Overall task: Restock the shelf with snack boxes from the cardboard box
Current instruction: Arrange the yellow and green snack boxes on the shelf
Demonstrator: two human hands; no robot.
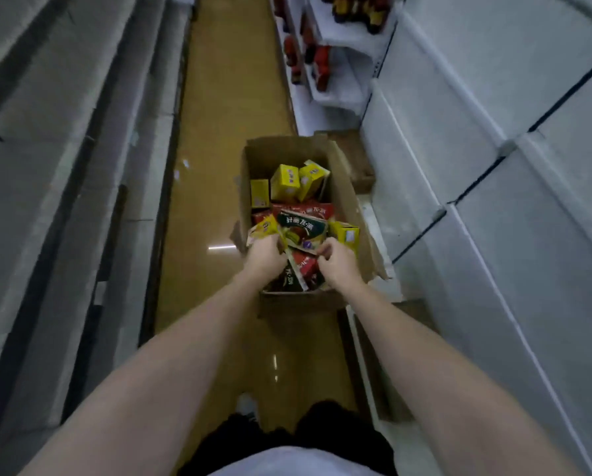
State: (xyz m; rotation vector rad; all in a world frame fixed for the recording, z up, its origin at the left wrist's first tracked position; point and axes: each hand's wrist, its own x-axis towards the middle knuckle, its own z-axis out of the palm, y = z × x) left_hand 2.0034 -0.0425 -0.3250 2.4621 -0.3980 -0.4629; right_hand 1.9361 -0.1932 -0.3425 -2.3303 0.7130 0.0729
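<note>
Down in the open cardboard box [342, 201] the writing is mostly too blurred to read: the green snack box [301, 230] on top carries large white characters across a dark band, above a picture of what may be fruit, and the red snack boxes [305, 264] beneath show white lettering that cannot be made out. The yellow snack boxes [287, 182] at the far end bear small pale labels, also illegible.

The carton sits on a glossy amber floor [226, 108] in a narrow aisle (ceiling lights glint off it), pressed close to the white shelf [493, 187] on the right; grey shelving [64, 149] runs along the left. Farther up the aisle, red-packaged goods [322, 67] stand on white shelves.

The carton's long axis runs away from the person, along the aisle. The green box lies tilted, its long side across the carton.

The left hand [263, 254] has fingers curled around the green box's near-left corner; the right hand [337, 262] pinches its near-right edge.
</note>
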